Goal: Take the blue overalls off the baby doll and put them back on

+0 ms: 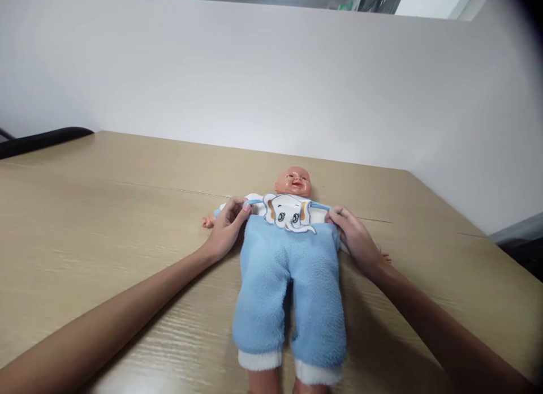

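Note:
A baby doll (293, 181) lies on its back on the table, head toward the wall. It wears light-blue fleece overalls (291, 252) with white cuffs and an elephant patch (288, 213) on the bib, over a white top. My left hand (229, 227) pinches the blue strap (255, 201) on the left side of the bib. On the other side, my right hand (350, 232) pinches the second blue strap (321, 206) between thumb and fingers. Both straps look stretched outward. The doll's small hands show beyond mine, and its feet are cut off by the lower edge.
The wooden table (106, 213) has thin seams across it. A pale wall (254, 77) rises behind its far edge. At the far left is a black curved object (46, 139), and something dark stands past the table's right edge.

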Demonstrator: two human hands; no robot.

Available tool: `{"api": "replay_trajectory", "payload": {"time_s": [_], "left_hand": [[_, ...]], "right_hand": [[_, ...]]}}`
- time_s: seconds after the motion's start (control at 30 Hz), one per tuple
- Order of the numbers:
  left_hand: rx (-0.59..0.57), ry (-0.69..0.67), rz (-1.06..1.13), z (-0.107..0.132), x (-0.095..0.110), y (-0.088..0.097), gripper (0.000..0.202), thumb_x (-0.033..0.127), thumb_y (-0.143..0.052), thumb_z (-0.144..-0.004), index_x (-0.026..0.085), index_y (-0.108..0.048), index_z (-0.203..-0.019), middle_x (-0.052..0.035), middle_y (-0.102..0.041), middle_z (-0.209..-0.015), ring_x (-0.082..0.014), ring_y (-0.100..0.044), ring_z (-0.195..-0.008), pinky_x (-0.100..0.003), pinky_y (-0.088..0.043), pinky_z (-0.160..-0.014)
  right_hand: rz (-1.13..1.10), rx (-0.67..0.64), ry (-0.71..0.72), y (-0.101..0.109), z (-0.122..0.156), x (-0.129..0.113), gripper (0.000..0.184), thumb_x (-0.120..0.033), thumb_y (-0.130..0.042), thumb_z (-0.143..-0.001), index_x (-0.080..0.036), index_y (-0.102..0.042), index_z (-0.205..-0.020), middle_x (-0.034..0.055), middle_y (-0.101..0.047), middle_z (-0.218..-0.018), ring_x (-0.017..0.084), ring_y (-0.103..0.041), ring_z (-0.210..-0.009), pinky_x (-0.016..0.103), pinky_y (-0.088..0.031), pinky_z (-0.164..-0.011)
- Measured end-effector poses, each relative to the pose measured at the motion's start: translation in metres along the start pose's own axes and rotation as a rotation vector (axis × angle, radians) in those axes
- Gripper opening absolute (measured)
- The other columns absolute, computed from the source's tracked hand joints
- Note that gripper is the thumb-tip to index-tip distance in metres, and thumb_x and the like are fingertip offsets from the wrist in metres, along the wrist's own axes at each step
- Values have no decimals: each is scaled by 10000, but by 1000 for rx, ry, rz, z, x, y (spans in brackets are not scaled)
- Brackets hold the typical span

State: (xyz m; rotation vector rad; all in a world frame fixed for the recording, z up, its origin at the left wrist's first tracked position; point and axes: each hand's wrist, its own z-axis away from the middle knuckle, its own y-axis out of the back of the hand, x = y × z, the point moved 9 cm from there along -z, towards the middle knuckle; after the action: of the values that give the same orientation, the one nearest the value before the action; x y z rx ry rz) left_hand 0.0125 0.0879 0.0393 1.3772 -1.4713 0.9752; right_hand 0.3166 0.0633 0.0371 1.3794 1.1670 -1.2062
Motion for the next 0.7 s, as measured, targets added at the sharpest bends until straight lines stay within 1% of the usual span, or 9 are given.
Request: {"api": "replay_trajectory", "payload": {"time_s": [0.07, 0.13, 0.2, 0.27, 0.37, 0.4, 0.47, 0.57, 0.7], "left_hand": [[-8, -44, -27, 2, 3, -1, 343, 540, -703, -972, 210, -642, -1043, -20, -656, -978, -195, -583, -956, -296, -445, -881], [-18, -66, -51, 4, 4, -2, 309, 508, -694, -989, 210, -631, -1042, -18, -646, -995, -184, -585, -941, -285, -447, -860], [-1, -77, -60, 6, 3, 0, 283, 488, -674, -1009, 216, -620, -1065, -15, -637, -997, -177, -588, -923, -279, -448, -844], [28, -86, -80, 8, 2, 3, 269, 479, -651, -1027, 224, -619, -1109, -13, -633, -986, -176, -584, -902, -282, -448, -835], [37, -120, -117, 10, 3, 4, 252, 464, -632, -1042, 229, -629, -1133, -26, -644, -1003, -191, -596, -933, -302, -453, -868], [30, -137, -124, 10, 5, 3, 238, 452, -627, -1047, 227, -632, -1124, -34, -652, -1023, -199, -606, -961, -310, -454, -891], [15, -167, -135, 11, 8, 2, 207, 422, -621, -1054, 223, -636, -1108, -45, -666, -1049, -208, -615, -996, -322, -456, -921], [5, -196, -166, 11, 13, 1, 173, 390, -607, -1063, 219, -636, -1072, -43, -660, -1018, -198, -596, -946, -318, -458, -885], [-18, -196, -171, 12, 14, 0, 167, 370, -569, -1082, 216, -621, -1046, -40, -642, -1005, -188, -572, -916, -316, -457, -861]], "right_hand": [[89, 56, 87, -10, -11, -24, 263, -495, -692, -892, -249, -609, -856, -35, -576, -794, 165, -520, -736, 278, -421, -689], [187, 94, 234, -29, -21, -57, 219, -464, -658, -920, -255, -622, -972, -4, -659, -956, 182, -603, -871, 297, -461, -804], [332, -1, 365, -66, -33, -87, 206, -443, -631, -967, -248, -635, -1034, 38, -709, -1109, 211, -653, -1004, 340, -481, -909], [556, -208, 438, -116, -48, -102, 183, -403, -605, -1002, -231, -666, -1022, 59, -742, -1059, 230, -677, -970, 367, -493, -892], [896, -672, 499, -192, -63, -91, 138, -297, -604, -1004, -215, -701, -1059, 86, -767, -1099, 236, -697, -966, 347, -500, -832], [982, -820, 512, -212, -65, -81, 112, -257, -643, -973, -222, -711, -1055, 86, -770, -1127, 235, -700, -967, 331, -499, -804], [1058, -1005, 532, -238, -69, -63, 156, -161, -744, -860, -245, -731, -990, 52, -784, -1093, 222, -702, -924, 299, -487, -747], [1081, -1069, 570, -257, -73, -49, 221, -82, -777, -762, -255, -723, -888, 9, -780, -951, 197, -675, -809, 279, -438, -674], [1114, -991, 625, -252, -70, -50, 99, -180, -681, -881, -212, -692, -973, 80, -760, -968, 223, -648, -786, 310, -380, -649]]}}
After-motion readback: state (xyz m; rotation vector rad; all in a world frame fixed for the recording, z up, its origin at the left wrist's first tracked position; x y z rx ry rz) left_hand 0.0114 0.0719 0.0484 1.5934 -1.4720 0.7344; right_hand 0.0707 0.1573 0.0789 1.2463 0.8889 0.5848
